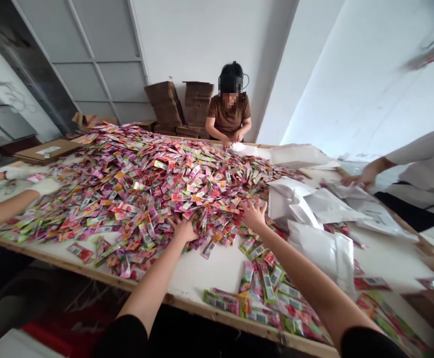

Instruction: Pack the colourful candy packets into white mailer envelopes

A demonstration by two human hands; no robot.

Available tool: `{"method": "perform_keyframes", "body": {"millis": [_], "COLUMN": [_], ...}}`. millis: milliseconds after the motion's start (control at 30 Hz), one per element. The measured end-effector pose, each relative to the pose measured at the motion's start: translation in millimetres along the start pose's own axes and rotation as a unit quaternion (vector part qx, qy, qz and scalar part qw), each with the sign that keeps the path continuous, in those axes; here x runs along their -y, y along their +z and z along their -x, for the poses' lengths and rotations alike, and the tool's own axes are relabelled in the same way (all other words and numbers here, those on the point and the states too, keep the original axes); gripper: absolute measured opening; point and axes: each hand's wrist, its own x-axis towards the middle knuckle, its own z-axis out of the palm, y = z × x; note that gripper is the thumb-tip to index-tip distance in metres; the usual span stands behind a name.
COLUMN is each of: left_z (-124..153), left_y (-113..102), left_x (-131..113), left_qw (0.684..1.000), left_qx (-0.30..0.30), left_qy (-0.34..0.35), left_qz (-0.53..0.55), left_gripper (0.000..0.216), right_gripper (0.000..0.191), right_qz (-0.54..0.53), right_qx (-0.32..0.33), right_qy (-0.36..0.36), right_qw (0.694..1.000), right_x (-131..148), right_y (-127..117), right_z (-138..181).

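Both my arms reach forward over a large heap of small colourful printed sachets (138, 174) on a white table. At the near side of the heap, my left hand (184, 229) lies palm down with its fingers spread on the sachets. My right hand (254, 214) rests farther right, its fingers apart and touching the heap, close to white plastic bags (289, 196). Neither hand visibly grips a sachet, though some fingertips are partly hidden. Below my right forearm is a smaller group of sachets (267, 283), pink and green, near the table's front edge.
Gloved hands (47, 185) of a co-worker are at the heap's left. Across the table a person in brown (228, 117) handles something white. Another person's hand (366, 174) touches bags at right. A flat cardboard box (48, 150) lies left; stacked cardboard (164, 104) stands behind.
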Motion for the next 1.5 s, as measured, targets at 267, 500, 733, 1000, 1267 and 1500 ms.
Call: {"method": "perform_keyframes", "body": {"millis": [267, 500, 733, 1000, 1267, 1500], "left_z": [83, 130, 158, 151, 148, 124], "left_y": [-7, -49, -20, -22, -19, -23], "left_x": [3, 49, 31, 51, 52, 51], "left_qw": [0.996, 0.976, 0.965, 0.98, 0.989, 0.973], "left_qx": [-0.037, -0.145, 0.154, 0.15, 0.113, 0.037], "left_qy": [0.076, -0.022, 0.1, 0.125, 0.075, 0.006], "left_qz": [0.029, 0.162, 0.185, 0.03, 0.055, 0.23], "left_gripper": [0.108, 0.03, 0.04, 0.033, 0.027, 0.03], "right_gripper": [0.046, 0.027, 0.055, 0.016, 0.037, 0.021], "right_qz": [-0.077, -0.218, -0.087, -0.22, -0.655, -0.779], "right_qx": [0.052, 0.136, 0.095, 0.139, 0.199, 0.283], "right_qy": [-0.06, -0.212, -0.28, -0.221, 0.064, 0.217], "right_qw": [0.994, 0.943, 0.951, 0.94, 0.726, 0.515], "right_x": [-37, 11, 63, 26, 50, 58], "right_y": [11, -41, 16, 1, -13, -15], "right_z": [99, 105, 130, 150, 129, 121]}}
